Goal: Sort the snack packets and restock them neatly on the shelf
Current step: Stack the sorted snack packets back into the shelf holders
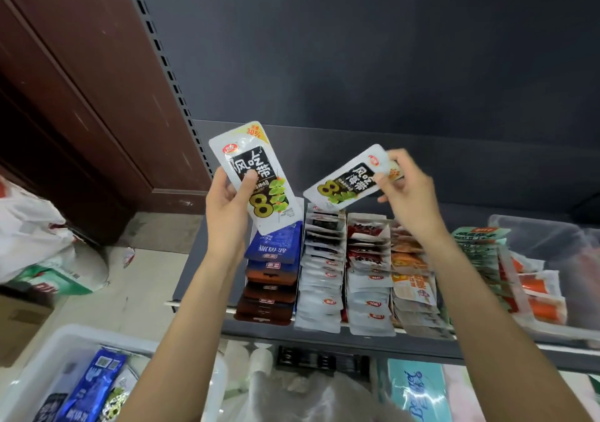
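Two matching white packets are up in the air at mid-frame, one in each hand. The left hand (227,204) holds its packet (255,175) nearly upright, thumb pressed across the black label and fingers curled behind, so the printed face looks straight at the camera. My guess is that is for reading and matching the flavour. The right hand (406,184) pinches the second packet (347,179) by its top corner, thumb and fingers closed on the edge, and the packet tilts down to the left with its lower end hanging just above the white row (319,279). That tilt looks like a lead-in for slotting it into the back of that row.

Below the hands, the shelf (207,259) carries neat overlapping rows: blue and brown packets (271,272) at left, then white, then red-and-white (368,269), then orange (412,275), with green ones (480,249) further right and a clear bin (552,243) at the far right. Each kind has its own lane, so the pair in hand likely belongs with the white lane.

At lower left a white tub (81,337) holds loose blue packets, seemingly unsorted stock. Plenty still waits there, so sorting looks partway done.
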